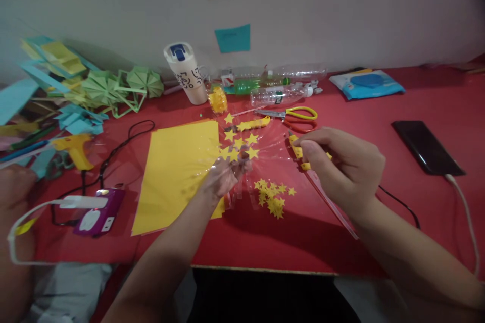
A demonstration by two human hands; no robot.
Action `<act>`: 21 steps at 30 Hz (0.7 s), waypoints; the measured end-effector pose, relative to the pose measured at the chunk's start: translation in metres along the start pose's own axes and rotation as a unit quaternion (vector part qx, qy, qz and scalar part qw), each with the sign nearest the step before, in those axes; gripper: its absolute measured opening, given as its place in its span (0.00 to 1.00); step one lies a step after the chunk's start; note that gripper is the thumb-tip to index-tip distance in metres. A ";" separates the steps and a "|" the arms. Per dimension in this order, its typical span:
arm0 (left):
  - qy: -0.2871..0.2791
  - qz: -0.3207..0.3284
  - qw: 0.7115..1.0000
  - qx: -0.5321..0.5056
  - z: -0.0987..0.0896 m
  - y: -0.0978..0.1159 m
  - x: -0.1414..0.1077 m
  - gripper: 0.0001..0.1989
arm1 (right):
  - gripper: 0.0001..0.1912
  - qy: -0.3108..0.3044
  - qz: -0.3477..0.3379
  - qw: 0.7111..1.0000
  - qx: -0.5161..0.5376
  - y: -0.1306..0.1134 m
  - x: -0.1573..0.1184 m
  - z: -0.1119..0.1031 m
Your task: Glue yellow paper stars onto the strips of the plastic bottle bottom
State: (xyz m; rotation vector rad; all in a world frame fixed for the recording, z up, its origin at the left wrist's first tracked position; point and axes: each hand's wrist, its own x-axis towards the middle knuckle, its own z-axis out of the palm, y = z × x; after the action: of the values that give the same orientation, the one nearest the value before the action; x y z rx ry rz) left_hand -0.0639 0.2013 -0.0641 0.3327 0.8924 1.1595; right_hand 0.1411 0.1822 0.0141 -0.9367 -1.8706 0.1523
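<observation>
My left hand (pixel 223 179) is wrapped round a clear plastic piece that fans out in thin strips, seemingly a cut bottle. Yellow paper stars (pixel 238 143) sit on its strips. My right hand (pixel 341 166) is raised to the right of it, thumb and forefinger pinched together; what they hold, if anything, is too small or hidden. Just behind those fingertips lies a yellow glue gun (pixel 295 149), partly covered by the hand. Between and below my hands is a loose pile of small yellow stars (pixel 275 197) on the red table (pixel 261 247).
Yellow paper sheets (pixel 170 161) lie at left. Scissors (pixel 299 113), plastic bottles (pixel 278 95), a tumbler (pixel 187 75) and wipes (pixel 367 85) stand or lie behind. A phone (pixel 426 146) is at right. Another person's hand (pixel 17 186) is near a second glue gun (pixel 76 149) and purple power box (pixel 100 212).
</observation>
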 end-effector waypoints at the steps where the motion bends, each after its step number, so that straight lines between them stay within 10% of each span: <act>1: 0.004 0.001 1.000 0.002 0.001 0.001 0.000 0.17 | 0.10 0.002 0.000 1.000 0.002 0.000 0.000 0.000; 21: 0.003 -0.050 0.998 0.039 0.000 -0.002 0.000 0.06 | 0.07 -0.046 -0.066 0.996 -0.043 0.013 0.007 0.008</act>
State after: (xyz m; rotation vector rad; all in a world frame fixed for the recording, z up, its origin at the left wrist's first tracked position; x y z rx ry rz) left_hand -0.0626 0.2007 -0.0651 0.3450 0.9510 1.0346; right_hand 0.1401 0.1984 0.0084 -0.8725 -2.0315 0.0347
